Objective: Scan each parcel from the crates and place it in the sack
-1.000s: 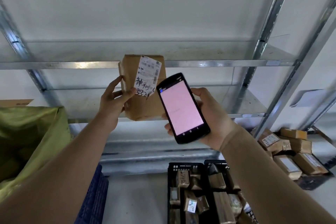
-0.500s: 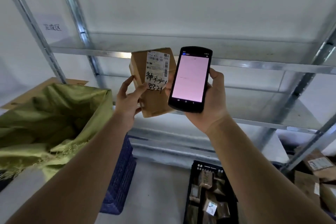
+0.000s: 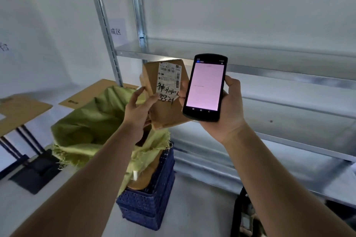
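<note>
What worries me first is the scan. The parcel (image 3: 167, 115) and the scanner (image 3: 205, 86) are side by side with both faces toward me, the scanner's edge overlapping the parcel's right side. From here I judge that the label (image 3: 169, 81) may not be in front of the reader. The screen is plain pink with one faint line, and I cannot tell whether a read has gone through. If the parcel is dropped now, it could go in unscanned.

The second risk is the grip. My left hand (image 3: 138, 109) grips the parcel only by its lower left edge, with the thumb on the front, just beside the label's bottom corner. With a hold that far off centre, the parcel could twist or slip out.

My right hand (image 3: 229, 109) is wrapped around the scanner. The parcel sits between the two hands, upright and slightly tilted.

The green sack (image 3: 92, 121) is open below and to the left, slumped over a blue crate (image 3: 152, 198). Its rim is folded, so the parcel could catch on it and fall to the floor.
</note>
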